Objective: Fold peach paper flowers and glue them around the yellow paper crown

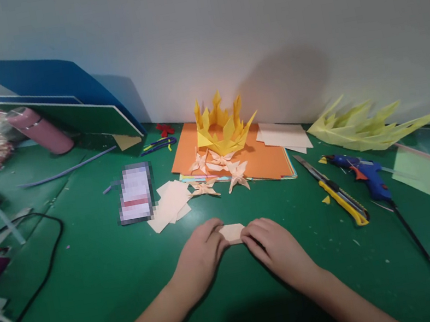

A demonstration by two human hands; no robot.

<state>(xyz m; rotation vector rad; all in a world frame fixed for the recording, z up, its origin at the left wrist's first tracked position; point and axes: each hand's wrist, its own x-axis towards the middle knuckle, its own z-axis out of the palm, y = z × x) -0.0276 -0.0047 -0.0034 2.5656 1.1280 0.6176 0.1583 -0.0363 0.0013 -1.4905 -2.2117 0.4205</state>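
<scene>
Across a green table, largest at the back left, a blue sheet leans by the wall. Next comes an orange sheet on a stack of coloured paper, with a spiky yellow paper crown standing on it. Nearer, the left hand and right hand pinch opposite ends of a small folded peach paper, fingers drawn together on it, near smaller peach sheets.

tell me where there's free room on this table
Mostly bare: between left hand, phone and black cable; a smaller patch between right hand and cutter. Crowded: farther back, with paper slips, flowers, orange sheets and yellow crown.
</scene>
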